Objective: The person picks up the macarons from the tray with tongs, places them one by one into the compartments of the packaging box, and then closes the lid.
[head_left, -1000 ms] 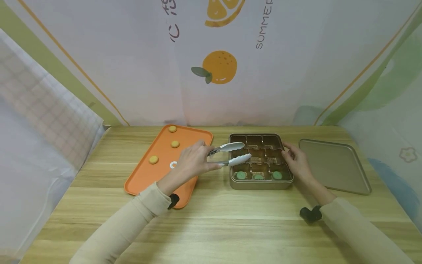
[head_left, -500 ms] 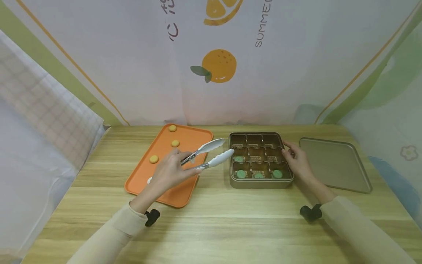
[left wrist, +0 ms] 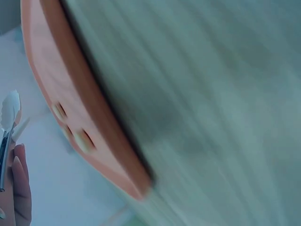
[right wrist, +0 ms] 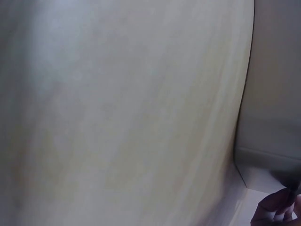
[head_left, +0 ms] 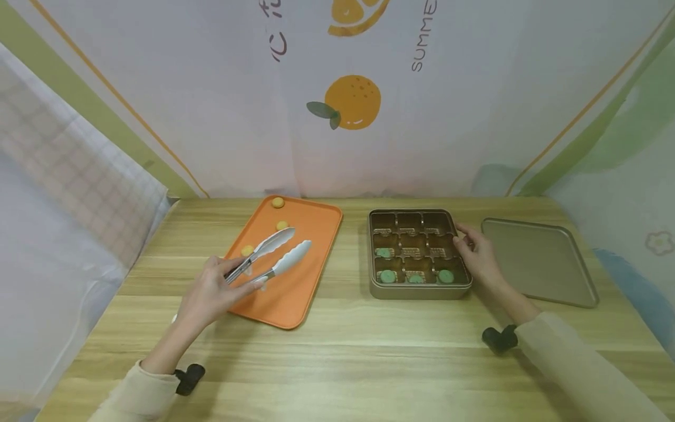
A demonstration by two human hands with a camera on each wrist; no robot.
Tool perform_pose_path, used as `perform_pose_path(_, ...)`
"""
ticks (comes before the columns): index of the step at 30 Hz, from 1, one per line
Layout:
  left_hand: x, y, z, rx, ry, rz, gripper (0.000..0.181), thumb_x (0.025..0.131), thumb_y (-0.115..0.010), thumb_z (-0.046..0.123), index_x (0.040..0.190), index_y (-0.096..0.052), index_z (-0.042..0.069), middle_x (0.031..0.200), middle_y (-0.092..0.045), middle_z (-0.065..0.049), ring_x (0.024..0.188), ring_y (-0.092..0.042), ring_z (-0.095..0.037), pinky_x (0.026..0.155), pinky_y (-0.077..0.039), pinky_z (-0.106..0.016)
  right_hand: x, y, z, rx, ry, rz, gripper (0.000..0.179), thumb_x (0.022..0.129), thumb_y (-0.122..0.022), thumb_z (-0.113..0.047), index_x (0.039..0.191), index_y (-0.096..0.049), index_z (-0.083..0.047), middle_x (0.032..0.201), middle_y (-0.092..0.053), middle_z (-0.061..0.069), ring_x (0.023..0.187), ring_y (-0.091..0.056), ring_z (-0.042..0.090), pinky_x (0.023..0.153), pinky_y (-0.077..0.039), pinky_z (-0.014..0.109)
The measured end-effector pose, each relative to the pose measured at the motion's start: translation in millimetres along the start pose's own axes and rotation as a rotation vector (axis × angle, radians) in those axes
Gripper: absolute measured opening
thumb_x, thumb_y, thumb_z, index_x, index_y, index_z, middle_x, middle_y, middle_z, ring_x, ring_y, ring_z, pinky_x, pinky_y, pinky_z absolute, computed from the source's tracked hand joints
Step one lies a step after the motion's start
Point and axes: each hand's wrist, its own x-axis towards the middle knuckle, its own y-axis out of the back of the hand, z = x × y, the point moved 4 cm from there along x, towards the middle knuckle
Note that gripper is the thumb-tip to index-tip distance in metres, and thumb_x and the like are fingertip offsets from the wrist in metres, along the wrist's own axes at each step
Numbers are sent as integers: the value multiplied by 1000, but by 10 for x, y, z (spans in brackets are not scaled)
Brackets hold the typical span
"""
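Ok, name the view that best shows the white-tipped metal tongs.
The head view: both arms of the white-tipped metal tongs show, spread apart. The left wrist view catches only part, at its left edge; the right wrist view shows none.

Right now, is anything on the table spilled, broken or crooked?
Nothing looks spilled or broken to me. The orange tray sits slanted, and the lid is a little crooked too, while the box sits straighter. The yellow cookies are on the tray; the green cookies are inside the box.
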Motion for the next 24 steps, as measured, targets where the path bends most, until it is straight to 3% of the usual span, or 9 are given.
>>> perform_pose_path(11, -148, 241, -404, 111, 82, 70, 73, 76, -72, 53, 126, -58, 2, 99, -56, -17, 69, -45, -20, 51, -33, -29, -6, 7, -14, -18, 10, 7, 39, 97, -49, -9, 130, -47, 10, 75, -48, 8, 56, -41, 2, 50, -37, 18)
perform_pose_path(17, -207, 280, -555, 167, 113, 95, 73, 76, -71, 54, 124, -59, 1, 104, -57, -22, 72, -50, -23, 50, -35, -30, -6, 10, -27, -37, 31, 10, 38, 96, -50, -7, 129, -48, 12, 73, -48, 8, 56, -40, 1, 51, -36, 20)
perform_pose_path(24, -241, 272, -653, 206, 145, 71, 75, 77, -69, 56, 125, -57, 1, 100, -55, -20, 75, -51, -26, 51, -36, -32, -3, 8, -31, -39, 28, 22, 37, 96, -50, -7, 128, -49, 12, 74, -49, 9, 58, -40, 1, 52, -36, 20)
